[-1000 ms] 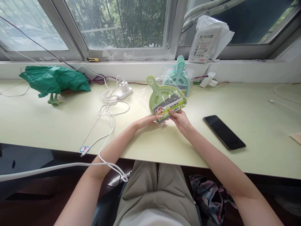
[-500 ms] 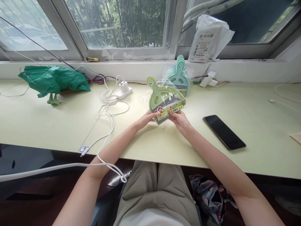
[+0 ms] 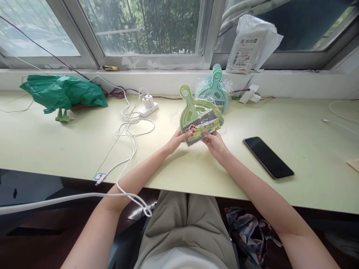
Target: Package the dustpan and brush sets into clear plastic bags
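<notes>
A light green dustpan and brush set (image 3: 200,108), wrapped in clear plastic with a printed label, is held tilted above the table, its handle pointing up and left. My left hand (image 3: 178,139) grips its lower left edge, thumb over the front. At the lower right, my right hand (image 3: 213,141) pinches the wrapper and label, thumb in front. The fingers behind the set are mostly hidden. Just behind it, a row of blue-green dustpan sets (image 3: 217,87) in plastic stands near the wall, partly covered by the held one.
A black phone (image 3: 268,157) lies to the right on the table (image 3: 168,172). White cables (image 3: 130,130) and a power strip (image 3: 148,108) lie left of my hands. Farther left is a green plastic bag (image 3: 64,93). A white package (image 3: 249,46) stands on the sill.
The held dustpan set has turned slightly, its handle now higher and a little farther right. Both hands keep their hold, the left having shifted slightly right.
</notes>
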### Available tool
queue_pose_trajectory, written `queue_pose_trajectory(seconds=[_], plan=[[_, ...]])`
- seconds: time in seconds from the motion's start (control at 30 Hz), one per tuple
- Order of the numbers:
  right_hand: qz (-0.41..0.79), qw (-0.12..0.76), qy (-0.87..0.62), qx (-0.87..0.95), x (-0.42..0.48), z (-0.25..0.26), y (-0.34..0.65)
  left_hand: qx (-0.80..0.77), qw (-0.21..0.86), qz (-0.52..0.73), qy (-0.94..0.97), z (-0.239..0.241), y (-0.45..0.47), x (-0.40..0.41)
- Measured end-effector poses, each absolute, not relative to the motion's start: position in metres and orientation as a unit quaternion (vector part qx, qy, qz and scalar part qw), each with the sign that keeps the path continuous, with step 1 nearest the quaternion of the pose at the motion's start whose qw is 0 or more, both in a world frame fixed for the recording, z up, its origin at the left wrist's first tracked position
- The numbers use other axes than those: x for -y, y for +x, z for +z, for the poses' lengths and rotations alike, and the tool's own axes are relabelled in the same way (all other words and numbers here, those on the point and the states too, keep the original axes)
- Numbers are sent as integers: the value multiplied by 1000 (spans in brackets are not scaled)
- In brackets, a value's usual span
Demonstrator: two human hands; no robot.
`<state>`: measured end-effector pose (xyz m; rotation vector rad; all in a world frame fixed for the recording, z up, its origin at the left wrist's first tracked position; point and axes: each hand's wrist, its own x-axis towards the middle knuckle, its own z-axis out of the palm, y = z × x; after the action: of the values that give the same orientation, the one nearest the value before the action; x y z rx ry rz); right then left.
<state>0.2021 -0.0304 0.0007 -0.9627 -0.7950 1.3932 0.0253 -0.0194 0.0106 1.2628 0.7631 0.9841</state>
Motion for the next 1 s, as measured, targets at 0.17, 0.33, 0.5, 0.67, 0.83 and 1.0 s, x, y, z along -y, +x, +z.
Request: queue_pose_trajectory(seconds=[0.17, 0.33, 0.5, 0.67, 0.83, 1.0], plan=[[606, 580, -415, 352, 30, 1, 205, -358, 623, 400, 569, 12, 23, 19], [615, 570, -404, 365, 31, 5, 206, -364, 588, 395, 605, 18, 20, 20], [622, 567, -408, 354, 31, 8, 205, -367, 585, 380, 615, 22, 18, 21], [618, 559, -419, 361, 31, 9, 208, -370, 590, 382, 607, 23, 20, 24], [617, 543, -436, 366, 29, 9, 213, -337, 639, 362, 589, 22, 21, 26], [622, 529, -442, 371, 28, 12, 215, -333, 649, 361, 582, 19, 20, 22]])
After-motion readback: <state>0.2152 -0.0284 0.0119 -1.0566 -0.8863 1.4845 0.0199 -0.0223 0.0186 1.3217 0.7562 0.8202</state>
